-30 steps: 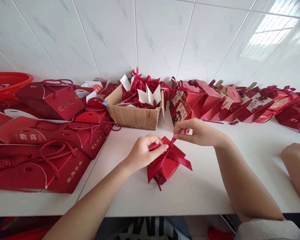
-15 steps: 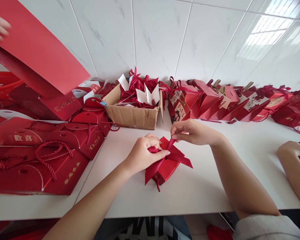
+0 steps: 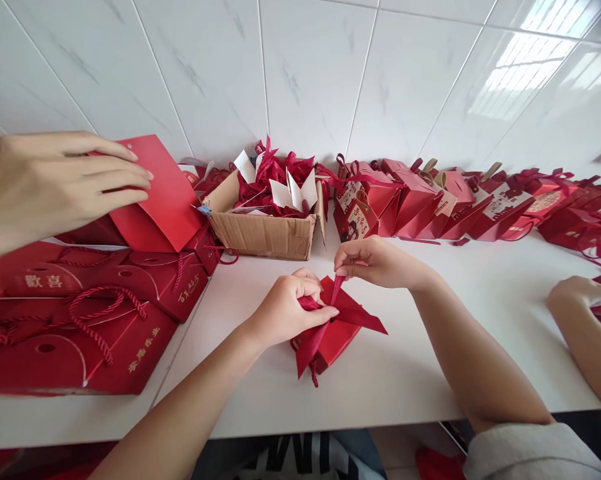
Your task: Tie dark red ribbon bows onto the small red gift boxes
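Observation:
A small red gift box (image 3: 336,345) lies on the white table in front of me, with a dark red ribbon (image 3: 356,316) across its top. My left hand (image 3: 293,303) pinches a loop of the ribbon between thumb and fingers, low over the box. Just above and to the right, my right hand (image 3: 373,263) pinches another part of the same ribbon and holds it up taut. Ribbon tails spread to the right and toward me. A short twisted cord hangs at the box's near end. My left fingers partly cover the ribbon's crossing.
A cardboard box (image 3: 263,235) of ribbons and white cards stands behind. Finished-looking red boxes (image 3: 405,200) line the wall at right. Large red gift boxes (image 3: 110,340) fill the left, where another person's hand (image 3: 75,183) is over a red box (image 3: 155,200). Another person's hand (image 3: 577,297) is at far right.
The other person's red box at left has come down onto the large boxes, and that hand now reaches farther in. My right hand has lifted the ribbon slightly; my left stays put.

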Motion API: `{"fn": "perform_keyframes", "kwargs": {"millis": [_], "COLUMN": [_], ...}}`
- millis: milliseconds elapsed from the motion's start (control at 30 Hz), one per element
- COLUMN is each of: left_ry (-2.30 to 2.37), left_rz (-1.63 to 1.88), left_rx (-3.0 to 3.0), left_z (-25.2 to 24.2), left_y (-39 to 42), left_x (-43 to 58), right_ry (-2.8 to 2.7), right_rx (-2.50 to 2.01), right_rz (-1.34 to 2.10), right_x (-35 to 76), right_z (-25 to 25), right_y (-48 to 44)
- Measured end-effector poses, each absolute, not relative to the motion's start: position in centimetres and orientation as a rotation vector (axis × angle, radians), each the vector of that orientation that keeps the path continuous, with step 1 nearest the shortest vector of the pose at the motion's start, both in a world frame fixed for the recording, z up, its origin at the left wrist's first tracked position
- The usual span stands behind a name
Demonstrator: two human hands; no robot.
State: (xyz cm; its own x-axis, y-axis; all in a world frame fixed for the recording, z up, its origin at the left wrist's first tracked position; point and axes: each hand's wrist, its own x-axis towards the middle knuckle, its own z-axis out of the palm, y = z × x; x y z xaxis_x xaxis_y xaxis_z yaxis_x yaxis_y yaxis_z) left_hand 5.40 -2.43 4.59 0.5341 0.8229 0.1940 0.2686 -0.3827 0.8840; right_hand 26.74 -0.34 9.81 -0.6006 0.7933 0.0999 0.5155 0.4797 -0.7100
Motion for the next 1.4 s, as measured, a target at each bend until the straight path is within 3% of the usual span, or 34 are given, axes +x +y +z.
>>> {"fn": "perform_keyframes", "kwargs": {"millis": [333,567,1000,1233,1400], "left_ry": [0.691,0.711,0.801,0.851,0.849], "left_rz": [0.763,0.869,1.079,1.11,1.141], "left_rx": [1.654,1.476,1.376,1.152,1.153], "left_z": [5.5,5.0,4.2,4.1,3.4], "left_y": [-2.2,-1.9,-1.4,-1.4,-0.8], "left_x": [4.9,5.0,5.3,5.8,5.7], "right_ry": [-2.539,-2.366,-2.749,-2.863,-2.843], "right_rx": [-1.259,-1.393,-0.933,-0.928,-1.084], "right_rz": [0.813,0.752,0.925,0.577,0.528], "right_x": [27.8,28.5,28.1,24.7,25.4], "right_z": [11.3,11.4,11.5,10.0,10.9], "right_y": [-1.3,-1.6,-2.8,-4.2,-4.3]}}
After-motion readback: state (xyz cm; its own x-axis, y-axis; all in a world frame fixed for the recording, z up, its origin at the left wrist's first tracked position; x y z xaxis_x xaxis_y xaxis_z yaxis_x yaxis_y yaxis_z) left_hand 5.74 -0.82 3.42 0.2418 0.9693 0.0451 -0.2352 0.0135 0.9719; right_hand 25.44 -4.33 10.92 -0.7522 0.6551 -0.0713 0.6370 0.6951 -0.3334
